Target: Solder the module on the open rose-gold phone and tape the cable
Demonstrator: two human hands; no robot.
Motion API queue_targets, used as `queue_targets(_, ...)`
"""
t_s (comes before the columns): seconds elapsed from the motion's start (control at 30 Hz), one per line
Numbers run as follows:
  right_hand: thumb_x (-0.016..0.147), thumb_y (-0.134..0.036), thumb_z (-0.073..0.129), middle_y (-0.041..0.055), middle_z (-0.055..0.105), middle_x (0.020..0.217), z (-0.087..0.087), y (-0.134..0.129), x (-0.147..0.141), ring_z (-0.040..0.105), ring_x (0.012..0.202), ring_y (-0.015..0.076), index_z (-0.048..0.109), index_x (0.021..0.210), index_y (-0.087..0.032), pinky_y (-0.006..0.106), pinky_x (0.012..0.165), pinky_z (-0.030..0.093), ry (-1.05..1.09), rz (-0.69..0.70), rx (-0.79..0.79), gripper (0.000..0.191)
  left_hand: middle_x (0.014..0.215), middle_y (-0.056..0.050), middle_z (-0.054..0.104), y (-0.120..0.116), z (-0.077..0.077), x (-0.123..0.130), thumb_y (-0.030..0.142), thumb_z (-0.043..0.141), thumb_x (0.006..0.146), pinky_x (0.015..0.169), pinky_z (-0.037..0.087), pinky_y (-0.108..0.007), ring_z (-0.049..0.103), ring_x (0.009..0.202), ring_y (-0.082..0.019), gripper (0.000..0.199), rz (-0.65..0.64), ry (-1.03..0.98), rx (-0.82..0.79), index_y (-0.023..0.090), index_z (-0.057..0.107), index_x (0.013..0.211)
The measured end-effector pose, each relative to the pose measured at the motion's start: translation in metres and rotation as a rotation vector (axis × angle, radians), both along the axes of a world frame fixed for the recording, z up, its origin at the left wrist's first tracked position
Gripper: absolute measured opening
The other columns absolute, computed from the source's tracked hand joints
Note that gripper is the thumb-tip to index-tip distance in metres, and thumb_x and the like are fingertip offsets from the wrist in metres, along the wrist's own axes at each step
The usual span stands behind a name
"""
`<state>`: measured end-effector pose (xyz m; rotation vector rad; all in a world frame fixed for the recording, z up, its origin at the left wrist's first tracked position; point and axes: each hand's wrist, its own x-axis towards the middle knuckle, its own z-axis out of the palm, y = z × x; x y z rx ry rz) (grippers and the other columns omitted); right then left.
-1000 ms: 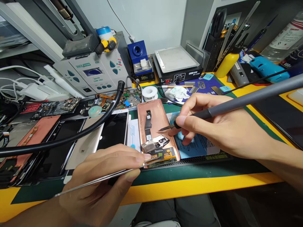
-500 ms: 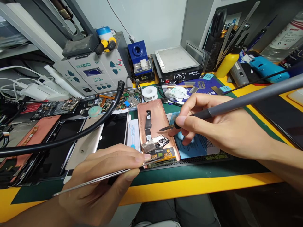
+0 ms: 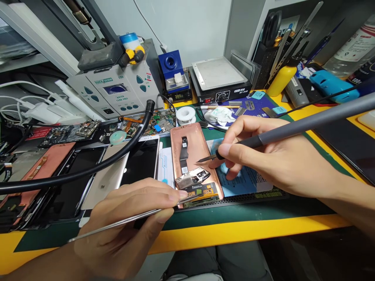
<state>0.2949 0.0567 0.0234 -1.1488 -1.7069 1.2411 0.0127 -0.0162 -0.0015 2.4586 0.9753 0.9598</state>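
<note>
Metal tweezers (image 3: pixel 123 221) are pinched between the thumb and fingers of my left hand (image 3: pixel 131 222). Their tips reach over the lower end of a copper-coloured phone panel (image 3: pixel 191 142), beside an orange-and-black flex circuit (image 3: pixel 209 189). My right hand (image 3: pixel 263 160) grips a soldering iron (image 3: pixel 304 123) like a pen. Its dark pointed tip is over the panel's middle; I cannot tell whether it touches. A black flex cable (image 3: pixel 183 154) and a crumpled silvery piece (image 3: pixel 190 178) lie on the panel, left of and below that tip.
Behind the panel are a solder spool (image 3: pixel 185 114), circuit boards (image 3: pixel 162 124), a hot-air station (image 3: pixel 117 91) and a heating plate (image 3: pixel 219 74). A black hose (image 3: pixel 117 158) crosses over phone parts at left. A blue sheet (image 3: pixel 237 183) lies under my right hand.
</note>
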Motion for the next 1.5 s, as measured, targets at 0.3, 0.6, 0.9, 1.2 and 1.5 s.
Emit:
queue_targets(0.3,0.086,-0.016,0.08,-0.0052,0.066,0.051,-0.0038,0.0035,0.0068,0.072,0.045,0.0198,0.068,0.07,-0.024,0.026,0.04,0.058,0.291,0.031,-0.208,0.021,0.108,-0.006,0.089,0.0005,0.0028,0.0001,0.003,0.06,0.094,0.09,0.074,-0.03,0.087,0.099,-0.02,0.037,-0.014,0.008,-0.011,0.022,0.074,0.123)
queue_targets(0.6,0.072,-0.006,0.079,-0.0061,0.063,0.047,-0.0012,-0.0028,0.0067,0.055,0.037,0.0082,0.066,0.066,-0.022,0.012,0.035,0.04,0.19,0.175,-0.295,0.022,0.108,-0.007,0.089,0.0028,0.0017,-0.0022,0.005,0.063,0.096,0.089,0.074,-0.032,0.087,0.099,-0.022,0.034,-0.035,-0.021,-0.014,0.021,0.072,0.124)
queue_targets(0.9,0.069,-0.002,0.083,-0.0082,0.066,0.053,-0.0048,-0.003,0.0073,0.057,0.042,0.0069,0.068,0.069,-0.022,0.011,0.038,0.042,0.18,0.213,-0.301,0.025,0.108,-0.008,0.089,0.0005,0.002,0.0003,0.005,0.063,0.097,0.09,0.073,-0.029,0.086,0.102,-0.02,0.029,-0.034,-0.021,-0.032,0.017,0.074,0.121)
queue_targets(1.2,0.07,-0.004,0.085,-0.0074,0.068,0.051,-0.0052,-0.004,0.006,0.056,0.041,0.0067,0.067,0.069,-0.022,0.009,0.037,0.042,0.18,0.216,-0.304,0.026,0.109,-0.007,0.089,-0.0015,0.001,0.0,0.006,0.063,0.098,0.091,0.073,-0.027,0.085,0.103,-0.019,0.028,-0.019,-0.025,-0.039,0.018,0.074,0.121)
queue_targets(1.5,0.073,-0.007,0.083,-0.0078,0.068,0.05,-0.0033,-0.0041,0.0074,0.058,0.04,0.0076,0.066,0.068,-0.022,0.01,0.037,0.043,0.143,0.218,-0.273,0.023,0.108,-0.006,0.089,-0.0033,-0.0008,-0.0018,0.006,0.061,0.098,0.091,0.073,-0.027,0.085,0.103,-0.018,0.029,-0.008,-0.021,-0.041,0.018,0.074,0.12)
